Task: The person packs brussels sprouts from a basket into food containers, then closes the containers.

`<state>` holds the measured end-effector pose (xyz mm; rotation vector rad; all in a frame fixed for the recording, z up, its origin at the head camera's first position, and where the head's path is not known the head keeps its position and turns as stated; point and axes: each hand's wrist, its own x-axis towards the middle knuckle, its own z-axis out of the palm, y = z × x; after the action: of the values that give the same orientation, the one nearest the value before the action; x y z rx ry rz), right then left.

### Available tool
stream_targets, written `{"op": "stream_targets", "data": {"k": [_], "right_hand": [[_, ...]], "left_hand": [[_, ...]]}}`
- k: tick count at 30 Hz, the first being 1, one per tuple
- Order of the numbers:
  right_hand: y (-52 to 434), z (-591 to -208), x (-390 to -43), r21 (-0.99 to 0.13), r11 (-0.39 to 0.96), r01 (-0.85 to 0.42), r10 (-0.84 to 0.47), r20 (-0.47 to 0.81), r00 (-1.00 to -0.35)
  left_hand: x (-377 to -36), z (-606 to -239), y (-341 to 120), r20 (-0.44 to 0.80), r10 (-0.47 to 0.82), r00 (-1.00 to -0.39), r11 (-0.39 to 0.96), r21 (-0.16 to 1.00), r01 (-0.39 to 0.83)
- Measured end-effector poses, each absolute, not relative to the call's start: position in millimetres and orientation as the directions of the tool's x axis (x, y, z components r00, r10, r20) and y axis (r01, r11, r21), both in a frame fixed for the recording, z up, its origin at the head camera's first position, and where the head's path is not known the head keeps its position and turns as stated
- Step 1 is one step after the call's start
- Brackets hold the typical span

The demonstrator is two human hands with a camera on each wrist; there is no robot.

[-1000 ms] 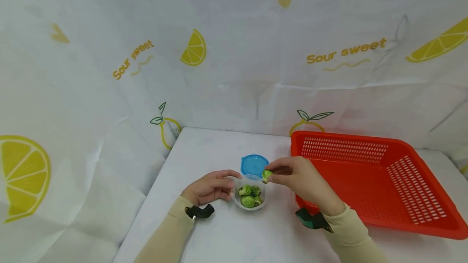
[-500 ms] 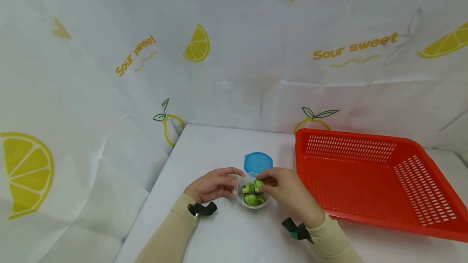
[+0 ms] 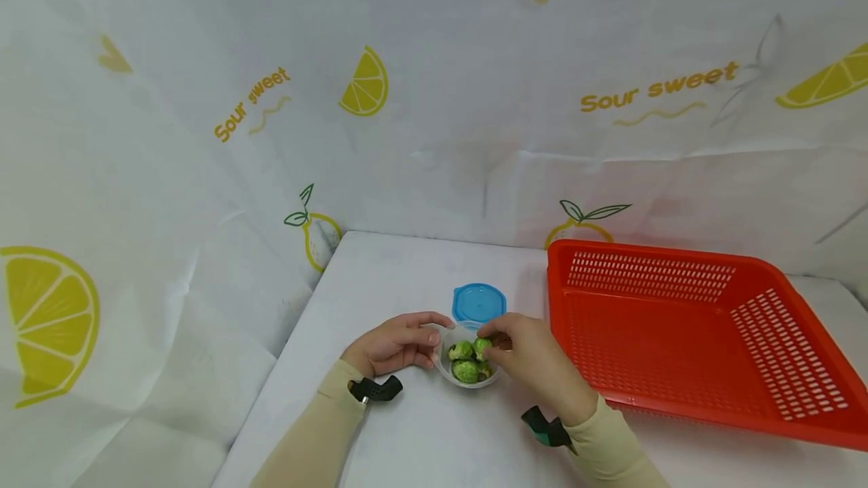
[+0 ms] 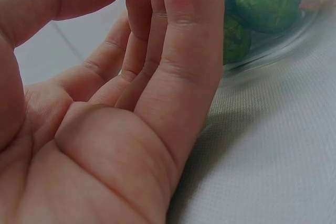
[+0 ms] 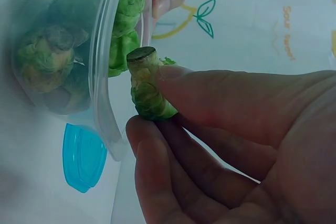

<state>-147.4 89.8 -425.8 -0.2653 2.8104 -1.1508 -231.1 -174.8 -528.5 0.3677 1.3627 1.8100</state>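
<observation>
My right hand [image 3: 536, 360] pinches a Brussels sprout [image 5: 148, 95] between thumb and fingers, at the right rim of a small clear plastic container [image 5: 105, 40]. The sprout's cut stem shows in the right wrist view. Inside the container lie several other Brussels sprouts [image 3: 465, 371]. My left hand [image 3: 396, 345] steadies the container from its left side, index finger and thumb at the rim. In the left wrist view, its curved fingers [image 4: 184, 51] hide most of the container.
Just behind the container a blue lid [image 3: 478, 301] lies flat on the white table [image 3: 420, 435]. To the right stands a large red perforated basket [image 3: 651, 367]. A white cloth with lemon prints [image 3: 441, 96] hangs behind and on the left.
My right hand has brought the sprout left and down, from beside the container to its rim, then shifted slightly right. The left hand keeps its place at the container.
</observation>
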Motion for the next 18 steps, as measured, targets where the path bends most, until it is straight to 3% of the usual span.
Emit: {"op": "stream_targets", "data": {"k": [11, 15, 18], "right_hand": [[84.5, -424.7, -145.7, -0.702, 0.709, -0.074, -0.127, -0.023, -0.992], [78.4, -426.9, -152.6, -0.750, 0.658, -0.071, -0.066, 0.036, -0.997], [70.6, -432.9, -159.0, -0.818, 0.575, -0.023, -0.029, 0.008, -1.000]], "left_hand": [[-228.0, -525.1, -176.6, -0.226, 0.748, -0.624, -0.086, 0.899, -0.429], [-230.3, -526.5, -175.9, -0.227, 0.747, -0.625, -0.072, 0.907, -0.415], [-231.0, -525.1, -176.6, -0.230, 0.744, -0.628, -0.050, 0.918, -0.395]]}}
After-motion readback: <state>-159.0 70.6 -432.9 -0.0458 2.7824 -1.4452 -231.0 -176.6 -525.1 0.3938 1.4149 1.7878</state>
